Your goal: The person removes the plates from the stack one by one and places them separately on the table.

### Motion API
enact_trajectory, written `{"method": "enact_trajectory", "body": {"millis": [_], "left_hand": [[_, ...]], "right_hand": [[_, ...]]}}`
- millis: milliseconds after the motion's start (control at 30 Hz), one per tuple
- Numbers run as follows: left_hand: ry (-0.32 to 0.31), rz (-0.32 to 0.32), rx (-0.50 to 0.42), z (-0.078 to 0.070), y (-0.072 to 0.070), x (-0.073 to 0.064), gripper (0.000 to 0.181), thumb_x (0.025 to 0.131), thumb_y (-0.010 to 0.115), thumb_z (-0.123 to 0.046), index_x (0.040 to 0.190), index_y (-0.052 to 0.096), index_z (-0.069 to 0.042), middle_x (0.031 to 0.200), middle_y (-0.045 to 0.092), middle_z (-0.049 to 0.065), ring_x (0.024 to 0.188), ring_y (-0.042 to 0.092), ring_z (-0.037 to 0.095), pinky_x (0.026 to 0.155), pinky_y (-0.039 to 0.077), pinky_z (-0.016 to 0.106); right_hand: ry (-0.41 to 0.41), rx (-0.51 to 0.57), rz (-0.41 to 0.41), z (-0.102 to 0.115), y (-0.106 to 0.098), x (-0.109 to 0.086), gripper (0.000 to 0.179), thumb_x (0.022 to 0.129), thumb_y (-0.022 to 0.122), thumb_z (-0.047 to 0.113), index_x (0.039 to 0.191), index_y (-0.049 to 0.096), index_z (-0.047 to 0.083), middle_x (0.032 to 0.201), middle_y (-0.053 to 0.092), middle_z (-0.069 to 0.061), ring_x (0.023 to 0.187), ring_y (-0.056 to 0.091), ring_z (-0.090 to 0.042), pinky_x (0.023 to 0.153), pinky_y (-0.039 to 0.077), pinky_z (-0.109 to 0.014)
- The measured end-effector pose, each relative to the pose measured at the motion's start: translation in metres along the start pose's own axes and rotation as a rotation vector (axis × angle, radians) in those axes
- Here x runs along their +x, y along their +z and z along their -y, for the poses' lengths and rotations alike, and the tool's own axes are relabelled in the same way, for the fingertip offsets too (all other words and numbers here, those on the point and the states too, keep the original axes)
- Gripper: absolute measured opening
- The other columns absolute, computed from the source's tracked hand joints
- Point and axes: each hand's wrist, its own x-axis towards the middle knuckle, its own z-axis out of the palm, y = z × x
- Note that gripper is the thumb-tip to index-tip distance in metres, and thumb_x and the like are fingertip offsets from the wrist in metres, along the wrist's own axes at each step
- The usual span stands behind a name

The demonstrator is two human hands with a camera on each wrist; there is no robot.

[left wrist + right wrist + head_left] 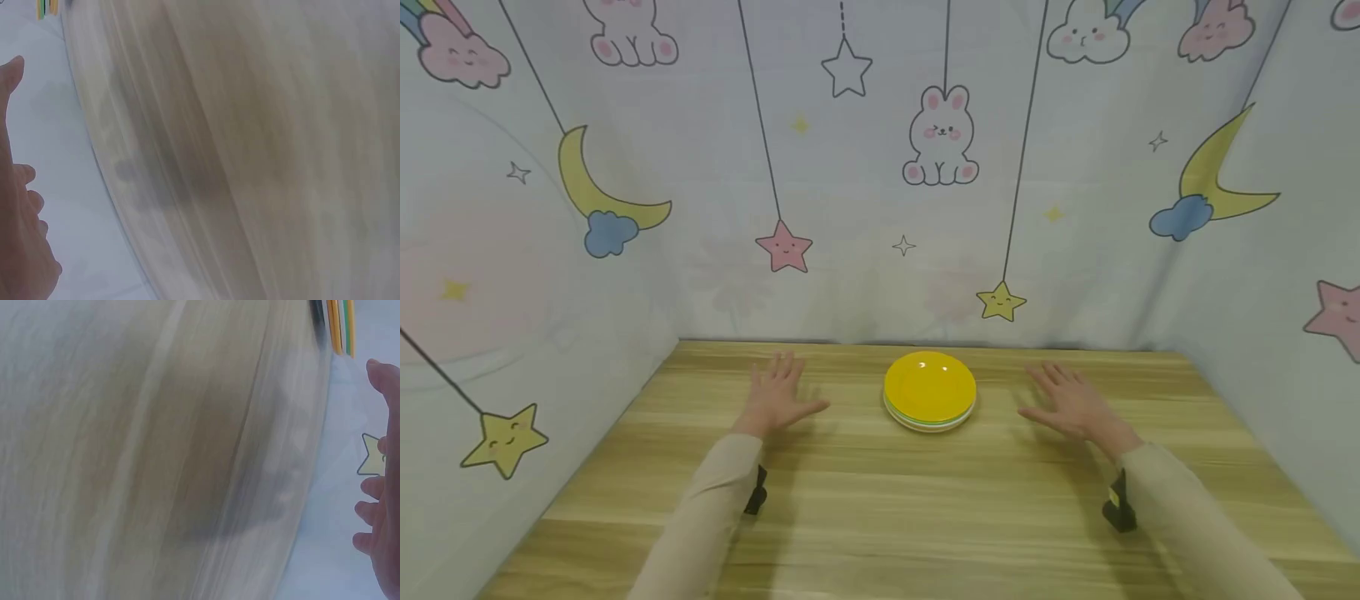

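A stack of plates (930, 387) sits near the back of the wooden table, a yellow one on top with green and white rims showing beneath. To its left my left hand (777, 398) is held over the table with fingers spread, apart from the plates. My right hand (1075, 407) hovers on the other side, its fingers also spread and holding nothing. In the left wrist view the plates' edges (47, 9) show at the top left corner. The right wrist view catches the plate edges (342, 328) near its top right.
The wooden table (880, 517) meets a pale fabric backdrop (865, 183) printed with stars, moons and rabbits. Fabric walls also flank the table on the left and right. A small dark device (757, 492) is on the left wrist, another dark device (1120, 507) on the right.
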Motion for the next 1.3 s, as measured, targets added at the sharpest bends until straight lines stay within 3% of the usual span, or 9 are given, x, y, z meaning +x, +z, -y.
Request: {"method": "enact_trajectory", "body": {"millis": [167, 400, 533, 633, 800, 1033, 1300], "left_hand": [[0.021, -0.009, -0.092, -0.012, -0.001, -0.001, 0.102, 0.076, 0.044, -0.072, 0.142, 0.023, 0.002, 0.148, 0.009, 0.023, 0.136, 0.002, 0.04, 0.103, -0.005, 0.062], [0.017, -0.02, -0.127, -0.029, 0.007, 0.008, 0.088, 0.08, 0.055, -0.056, 0.141, 0.026, 0.002, 0.145, 0.02, 0.025, 0.134, 0.01, 0.042, 0.107, 0.006, 0.058], [0.062, -0.096, -0.28, -0.036, 0.014, 0.012, 0.088, 0.08, 0.056, -0.058, 0.139, 0.03, 0.002, 0.141, 0.031, 0.025, 0.13, 0.022, 0.043, 0.106, 0.016, 0.056], [0.058, -0.117, -0.398, -0.045, 0.015, 0.014, 0.086, 0.079, 0.058, -0.056, 0.138, 0.031, 0.001, 0.139, 0.034, 0.023, 0.128, 0.03, 0.041, 0.105, 0.022, 0.054], [-0.023, -0.075, -0.524, -0.061, 0.017, 0.018, 0.078, 0.08, 0.064, -0.041, 0.14, 0.031, -0.003, 0.141, 0.035, 0.018, 0.128, 0.033, 0.035, 0.105, 0.026, 0.049], [-0.047, -0.035, -0.614, -0.076, 0.026, 0.024, 0.071, 0.083, 0.064, -0.031, 0.14, 0.031, -0.004, 0.136, 0.041, 0.02, 0.122, 0.042, 0.034, 0.098, 0.037, 0.048], [-0.077, -0.031, -0.775, -0.086, 0.029, 0.023, 0.074, 0.08, 0.067, -0.015, 0.139, 0.027, 0.002, 0.136, 0.036, 0.027, 0.118, 0.044, 0.04, 0.096, 0.039, 0.047]], "right_hand": [[0.002, 0.065, -0.013, 0.007, 0.0, 0.003, 0.078, 0.087, 0.047, 0.055, 0.14, 0.028, 0.001, 0.14, 0.025, -0.031, 0.126, 0.025, -0.049, 0.102, 0.02, -0.06], [0.065, 0.287, -0.005, 0.013, 0.005, 0.009, 0.08, 0.088, 0.047, 0.052, 0.143, 0.019, 0.001, 0.143, 0.021, -0.028, 0.128, 0.023, -0.046, 0.103, 0.019, -0.059], [0.087, 0.381, -0.013, 0.019, 0.006, 0.012, 0.079, 0.089, 0.05, 0.046, 0.143, 0.017, -0.002, 0.142, 0.026, -0.027, 0.127, 0.028, -0.045, 0.103, 0.022, -0.058], [0.097, 0.459, -0.03, 0.024, 0.007, 0.015, 0.077, 0.09, 0.052, 0.041, 0.143, 0.017, -0.001, 0.137, 0.033, -0.028, 0.123, 0.034, -0.044, 0.099, 0.028, -0.058], [0.123, 0.599, -0.037, 0.034, 0.01, 0.02, 0.073, 0.09, 0.054, 0.034, 0.143, 0.017, -0.001, 0.133, 0.038, -0.03, 0.117, 0.041, -0.044, 0.093, 0.036, -0.057], [0.188, 0.776, -0.002, 0.044, 0.018, 0.026, 0.073, 0.09, 0.056, 0.034, 0.143, 0.02, 0.0, 0.135, 0.036, -0.029, 0.118, 0.041, -0.043, 0.095, 0.038, -0.052], [0.226, 0.848, 0.026, 0.054, 0.025, 0.035, 0.073, 0.09, 0.055, 0.032, 0.142, 0.018, -0.002, 0.137, 0.033, -0.029, 0.12, 0.038, -0.042, 0.097, 0.036, -0.051]]}}
